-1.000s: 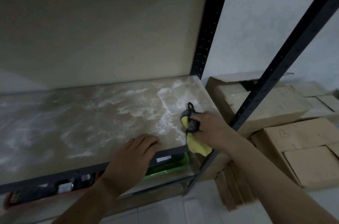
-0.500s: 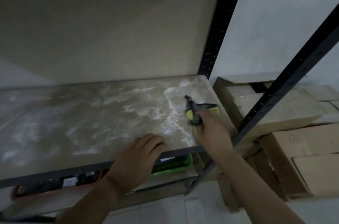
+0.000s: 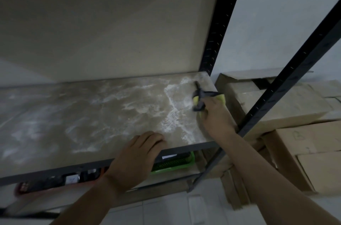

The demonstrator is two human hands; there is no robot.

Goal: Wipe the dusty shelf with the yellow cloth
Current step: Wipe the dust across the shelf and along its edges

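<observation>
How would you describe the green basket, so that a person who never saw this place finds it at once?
Start at the dusty shelf of the black metal rack. Look under its front edge, near the right end, just right of the left hand resting on that edge. The green basket sits on the lower level; it is the only bright green thing, with slotted sides, unlike the dark items to its left.

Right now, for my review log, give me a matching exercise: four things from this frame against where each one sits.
Things:
1. left hand
2. yellow cloth with dark trim
3. green plastic basket
4. brown cardboard boxes

Places:
A. stacked on the floor right of the rack
B. flat on the dusty shelf's front edge
C. on the lower shelf
D. under the right hand, near the shelf's right end

Pairs: 1-B, 2-D, 3-C, 4-A
</observation>
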